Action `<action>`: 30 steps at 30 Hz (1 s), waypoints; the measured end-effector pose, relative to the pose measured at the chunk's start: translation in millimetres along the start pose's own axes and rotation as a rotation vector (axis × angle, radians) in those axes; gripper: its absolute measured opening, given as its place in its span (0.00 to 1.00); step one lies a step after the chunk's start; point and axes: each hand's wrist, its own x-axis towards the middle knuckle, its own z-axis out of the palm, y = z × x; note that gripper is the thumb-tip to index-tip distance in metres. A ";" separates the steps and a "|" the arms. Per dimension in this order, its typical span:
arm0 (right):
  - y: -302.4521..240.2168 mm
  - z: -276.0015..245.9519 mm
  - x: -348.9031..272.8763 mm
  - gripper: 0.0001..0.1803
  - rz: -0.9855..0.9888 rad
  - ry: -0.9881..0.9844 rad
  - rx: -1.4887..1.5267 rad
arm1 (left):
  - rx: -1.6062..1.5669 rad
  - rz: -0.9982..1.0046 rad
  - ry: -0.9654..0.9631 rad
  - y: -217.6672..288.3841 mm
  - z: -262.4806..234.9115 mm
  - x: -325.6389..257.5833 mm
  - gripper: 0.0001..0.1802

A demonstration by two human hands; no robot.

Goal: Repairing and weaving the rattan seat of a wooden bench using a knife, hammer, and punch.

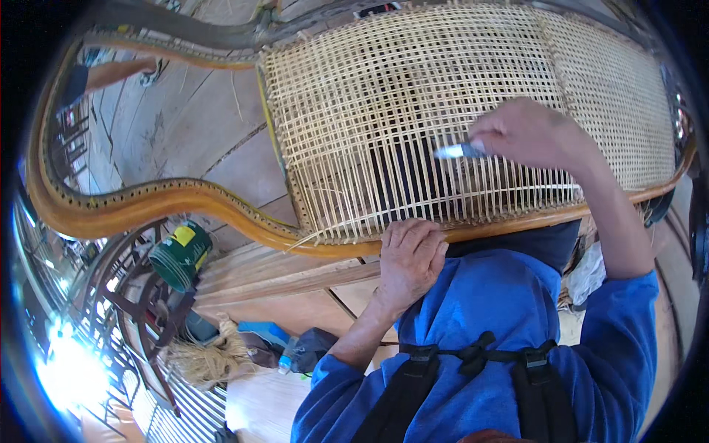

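A curved wooden seat frame lies across in front of me, its wide section covered with woven cane. Along the near side the cane is more open, with mostly upright strands and one pale strip running crosswise. My left hand curls over the near rail at the weave's edge; its fingertips are partly hidden. Above the open strands, my right hand is closed round a short, flat, pale-bladed tool, probably a knife. Its blade points left and is slightly blurred.
Left of the weave, the frame's bare loop has a row of holes. Below it stand a green bucket, dark curved chair parts and a bundle of loose fibre. Another person's arm shows at far left.
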 end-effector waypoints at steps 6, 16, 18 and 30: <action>-10.0 0.4 14.3 0.13 0.056 0.056 0.086 | -0.047 0.041 0.025 -2.1 9.4 -8.1 0.09; -11.0 2.3 -7.9 0.15 0.014 0.235 0.199 | 0.028 0.028 0.111 6.6 18.7 -12.4 0.12; -0.3 -10.2 -37.4 0.14 0.259 0.162 0.172 | 0.101 -0.005 0.070 14.1 20.4 -4.0 0.17; 62.2 -13.1 -82.7 0.15 0.152 -0.237 0.177 | 0.407 0.031 -0.009 19.0 85.3 96.7 0.16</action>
